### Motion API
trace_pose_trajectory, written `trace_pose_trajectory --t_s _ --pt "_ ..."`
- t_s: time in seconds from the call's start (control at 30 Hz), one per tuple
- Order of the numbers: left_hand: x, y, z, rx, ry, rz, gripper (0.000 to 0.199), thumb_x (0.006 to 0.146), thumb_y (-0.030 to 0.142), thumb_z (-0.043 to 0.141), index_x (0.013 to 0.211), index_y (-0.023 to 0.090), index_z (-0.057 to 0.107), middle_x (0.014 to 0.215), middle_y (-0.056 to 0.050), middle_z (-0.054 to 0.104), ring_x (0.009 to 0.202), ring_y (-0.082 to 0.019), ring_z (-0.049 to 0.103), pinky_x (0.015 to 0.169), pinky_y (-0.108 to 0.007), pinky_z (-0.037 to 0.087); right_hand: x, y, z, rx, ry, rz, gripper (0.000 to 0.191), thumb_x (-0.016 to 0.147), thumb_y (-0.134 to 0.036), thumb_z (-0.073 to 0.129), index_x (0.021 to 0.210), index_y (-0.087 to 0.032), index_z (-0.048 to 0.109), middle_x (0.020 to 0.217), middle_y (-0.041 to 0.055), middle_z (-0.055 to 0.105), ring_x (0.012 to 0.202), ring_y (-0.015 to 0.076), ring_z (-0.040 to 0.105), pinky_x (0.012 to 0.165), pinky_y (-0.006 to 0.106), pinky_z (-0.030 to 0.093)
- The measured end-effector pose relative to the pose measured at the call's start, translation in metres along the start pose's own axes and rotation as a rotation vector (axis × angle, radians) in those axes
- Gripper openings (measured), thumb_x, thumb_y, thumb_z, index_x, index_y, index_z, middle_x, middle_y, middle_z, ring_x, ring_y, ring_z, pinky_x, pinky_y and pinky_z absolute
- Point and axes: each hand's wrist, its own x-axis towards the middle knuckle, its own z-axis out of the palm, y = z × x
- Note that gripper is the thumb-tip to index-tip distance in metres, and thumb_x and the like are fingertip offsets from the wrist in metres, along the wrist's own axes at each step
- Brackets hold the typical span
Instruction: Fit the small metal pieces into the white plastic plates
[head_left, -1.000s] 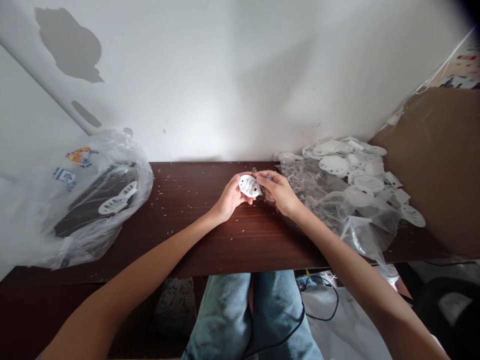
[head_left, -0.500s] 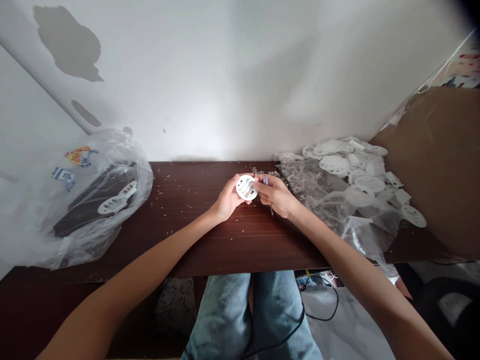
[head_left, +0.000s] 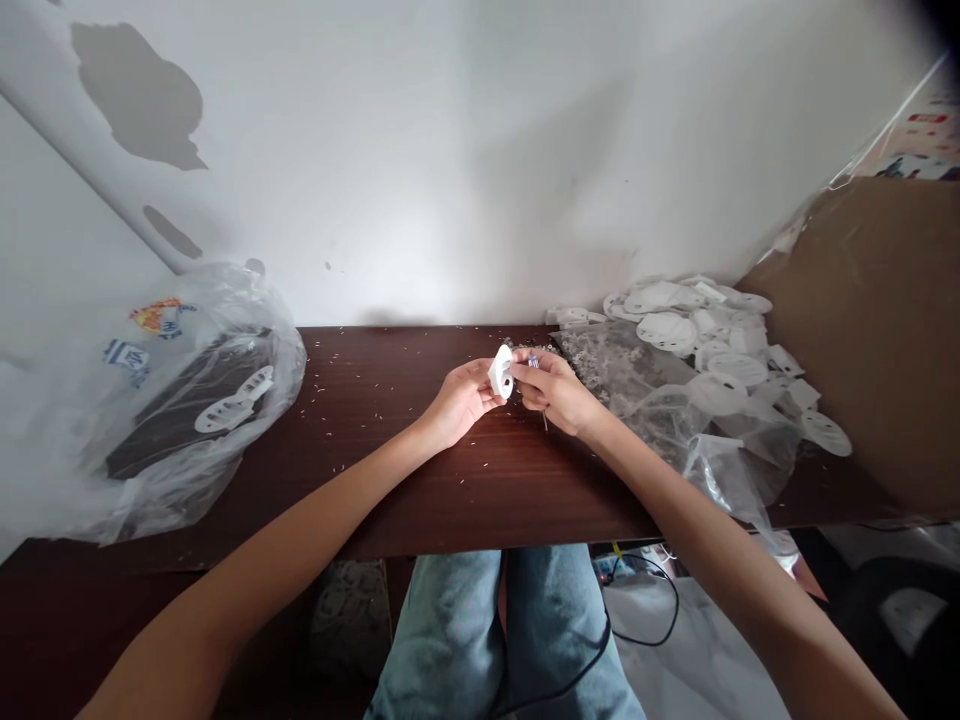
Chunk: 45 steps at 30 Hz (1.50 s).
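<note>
As both hands [head_left: 461, 400] clamp a white disc [head_left: 501, 372], a clear bag [head_left: 255, 340] holds another

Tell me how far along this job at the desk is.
Done, it seems: white plastic flecks litter the wood desk, and one vented white piece lies on the clear bag at left. In hand: the left hand holds another piece, the right hand a small purple-handled tool. Still left: a large heap of pieces at right.

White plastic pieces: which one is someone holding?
The white piece in the left hand. The others lie in the heap at right and the clear bag at left.
</note>
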Motion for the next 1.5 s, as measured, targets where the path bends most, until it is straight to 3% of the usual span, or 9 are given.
trace_pose_trajectory --t_s 0.37,0.5,0.63,0.83,1.07,1.23,1.3,1.4,1.5 --pt "-0.002 -0.002 0.003 0.034 0.045 0.079 0.026 0.071 0.026 0.089 0.088 0.018 0.071 0.082 0.0 0.066 0.074 -0.011 0.056 0.072 -0.027 0.047 -0.002 0.001 0.008 0.068 0.002 0.041 0.037 0.077 -0.033 0.089 0.089 -0.021 0.056 0.061 -0.0102 0.042 0.046 0.0029 0.019 0.044 0.023 0.01" --pt "-0.005 -0.003 0.005 0.088 0.032 0.12 0.027 0.075 0.033 0.09 0.091 0.019 0.073 0.084 0.0 0.067 0.077 -0.012 0.057 0.074 -0.027 0.047 -0.004 0.005 0.013 0.094 0.038 0.011 0.037 0.075 -0.031 0.087 0.087 -0.023 0.054 0.058 -0.0114 0.039 0.044 0.0031 0.022 0.044 0.022 0.012" --pt "-0.007 -0.002 0.006 0.266 0.064 0.243 0.025 0.086 0.043 0.084 0.09 0.021 0.074 0.082 -0.001 0.065 0.075 -0.013 0.054 0.072 -0.027 0.045 -0.006 0.005 0.018 0.136 0.055 0.032 0.033 0.074 -0.029 0.085 0.084 -0.022 0.054 0.059 -0.0106 0.042 0.043 0.0025 0.021 0.043 0.022 0.012" --pt "-0.01 0.001 0.008 0.522 0.116 0.41 0.022 0.092 0.042 0.078 0.089 0.021 0.07 0.085 -0.002 0.065 0.08 -0.016 0.056 0.076 -0.029 0.046 -0.006 0.004 0.019 0.22 0.039 0.084 0.036 0.071 -0.027 0.086 0.083 -0.021 0.053 0.065 -0.0088 0.048 0.044 0.0013 0.019 0.042 0.022 0.009" --pt "-0.008 -0.01 0.009 0.428 0.132 0.392 0.017 0.091 0.034 0.076 0.087 0.021 0.066 0.084 0.001 0.062 0.08 -0.014 0.053 0.077 -0.027 0.043 -0.006 0.006 0.02 0.261 0.045 0.06 0.036 0.071 -0.024 0.089 0.087 -0.021 0.056 0.061 -0.0114 0.041 0.045 0.0022 0.017 0.041 0.023 0.009" --pt "-0.003 -0.008 0.004 0.264 0.102 0.275 0.019 0.083 0.032 0.083 0.094 0.022 0.071 0.09 0.0 0.068 0.079 -0.013 0.056 0.075 -0.026 0.045 -0.007 0.006 0.016 0.144 0.017 0.002 0.036 0.076 -0.033 0.088 0.09 -0.022 0.058 0.061 -0.0111 0.041 0.045 0.0034 0.016 0.043 0.024 0.012" --pt "0.001 -0.002 -0.001 0.16 0.063 0.153 0.03 0.083 0.044 0.083 0.102 0.022 0.073 0.095 -0.003 0.072 0.079 -0.015 0.061 0.077 -0.029 0.049 -0.008 0.004 0.012 -0.031 0.031 -0.094 0.031 0.083 -0.038 0.083 0.094 -0.023 0.058 0.063 -0.0095 0.044 0.046 0.0054 0.022 0.044 0.024 0.018" --pt "0.005 0.008 -0.008 0.034 -0.096 -0.156 0.066 0.087 0.079 0.064 0.112 0.019 0.075 0.109 -0.014 0.078 0.089 -0.025 0.071 0.083 -0.038 0.053 -0.01 -0.004 0.002 -0.474 0.149 -0.401 0.016 0.092 -0.034 0.074 0.099 -0.024 0.063 0.086 0.0002 0.066 0.061 0.0113 0.051 0.055 0.027 0.041" --pt "0.005 0.014 -0.011 -0.009 -0.246 -0.383 0.094 0.082 0.097 0.046 0.118 0.015 0.075 0.126 -0.024 0.075 0.111 -0.036 0.073 0.089 -0.046 0.054 -0.011 -0.012 -0.006 -0.865 0.197 -0.704 0.008 0.095 -0.022 0.064 0.103 -0.024 0.067 0.114 0.0072 0.074 0.1 0.0216 0.069 0.086 0.038 0.055"
